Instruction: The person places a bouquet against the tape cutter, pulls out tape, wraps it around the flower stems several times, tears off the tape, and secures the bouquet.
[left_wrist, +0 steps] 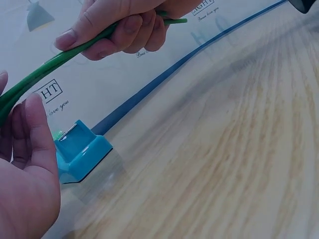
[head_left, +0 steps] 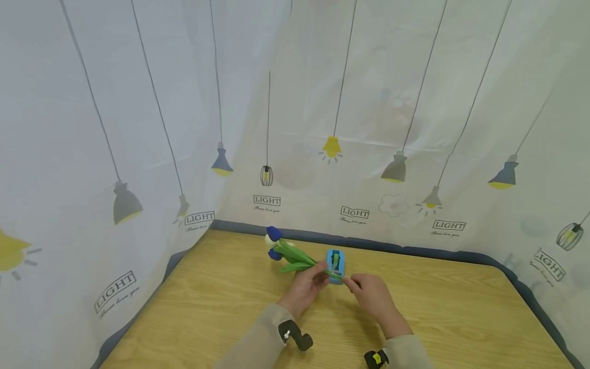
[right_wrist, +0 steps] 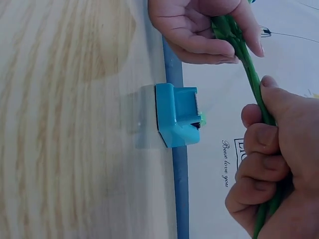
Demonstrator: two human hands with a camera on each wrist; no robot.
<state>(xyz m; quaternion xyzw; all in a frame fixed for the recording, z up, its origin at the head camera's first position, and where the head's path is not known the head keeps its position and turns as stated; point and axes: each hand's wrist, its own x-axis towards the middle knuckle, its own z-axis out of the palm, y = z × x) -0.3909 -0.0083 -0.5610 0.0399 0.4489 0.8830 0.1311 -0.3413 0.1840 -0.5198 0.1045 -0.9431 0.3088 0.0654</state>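
A small bunch of tulips (head_left: 295, 253), with blue and white heads and green leaves, lies across both hands above the table. My left hand (head_left: 305, 288) holds it around the stems just below the leaves. The right hand (head_left: 372, 297) grips the lower stems (right_wrist: 254, 79), fingers curled round them and thumb laid along them; the stem ends stick out past that hand in the left wrist view. A light blue tape dispenser (head_left: 342, 262) stands on the table just behind the stems, its toothed cutter facing the hands. The flower heads are outside the left wrist view.
The wooden table (head_left: 193, 302) ends at a dark blue border (head_left: 415, 250) along the back. White curtains (head_left: 295, 102) printed with hanging lamps enclose it at the back and sides. A black wrist mount (head_left: 295, 335) sits on the left sleeve, another (head_left: 375, 359) by the right.
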